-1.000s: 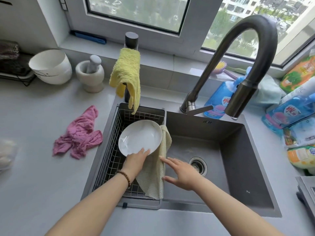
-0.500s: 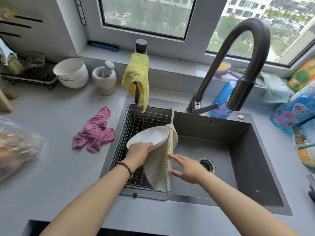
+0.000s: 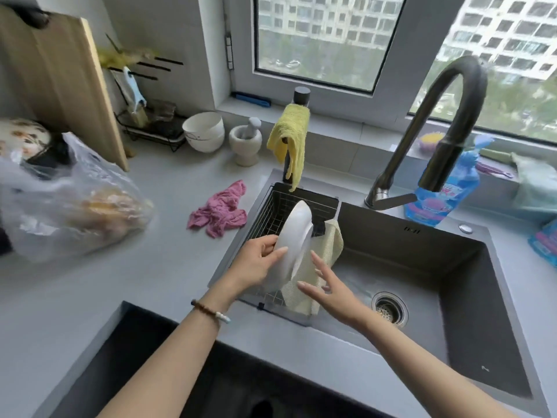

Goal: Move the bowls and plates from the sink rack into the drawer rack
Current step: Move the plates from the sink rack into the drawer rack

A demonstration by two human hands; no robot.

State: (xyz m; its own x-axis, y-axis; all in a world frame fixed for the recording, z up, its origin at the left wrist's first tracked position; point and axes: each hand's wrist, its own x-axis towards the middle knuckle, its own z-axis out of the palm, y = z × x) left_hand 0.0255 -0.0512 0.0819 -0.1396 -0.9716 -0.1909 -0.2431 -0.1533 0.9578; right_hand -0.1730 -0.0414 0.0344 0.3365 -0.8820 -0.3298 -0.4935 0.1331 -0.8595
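The left grip (image 3: 259,262) holds the white plate (image 3: 297,236) by its lower rim, with the fingers curled round the edge. The plate stands almost on its edge, over the right half of the sink rack (image 3: 271,215). The right grip (image 3: 331,289) is open, its fingers straight and spread, just right of the rack and near the plate; I cannot tell if it touches the plate. A beige cloth (image 3: 330,242) hangs over the right wall of the rack. A pink cloth (image 3: 220,211) lies on the table (image 3: 150,282) left of the rack.
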